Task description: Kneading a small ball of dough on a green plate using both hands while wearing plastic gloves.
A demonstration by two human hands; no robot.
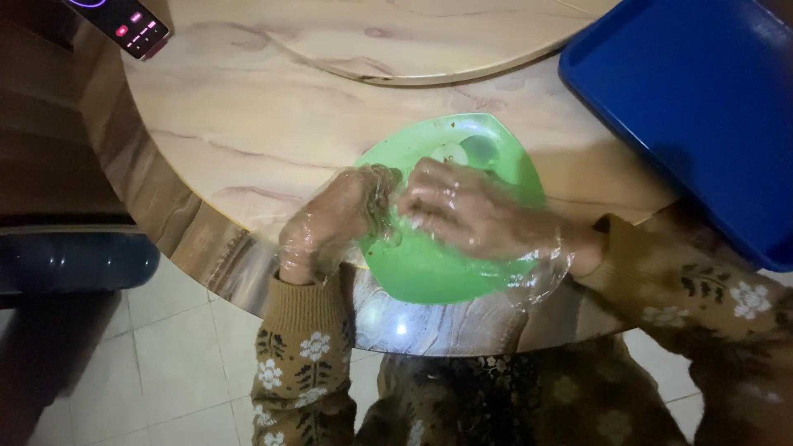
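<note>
A green plastic bowl (pixel 438 272) sits at the near edge of a round marble-look table (pixel 248 124). Both my hands wear thin clear plastic gloves. My left hand (pixel 334 219) grips the bowl's left rim, fingers curled over the edge. My right hand (pixel 475 215) lies across the inside of the bowl with fingers spread, pressing into it; it is blurred. A pale round piece of food (pixel 450 153) shows in the bowl just beyond my fingers. What lies under my right palm is hidden.
A blue plastic tray (pixel 702 99) lies at the right, overhanging the table edge. A raised round turntable (pixel 372 37) fills the table's far middle. A dark remote-like device (pixel 124 21) rests at the far left. A dark stool (pixel 74 260) stands on the tiled floor at left.
</note>
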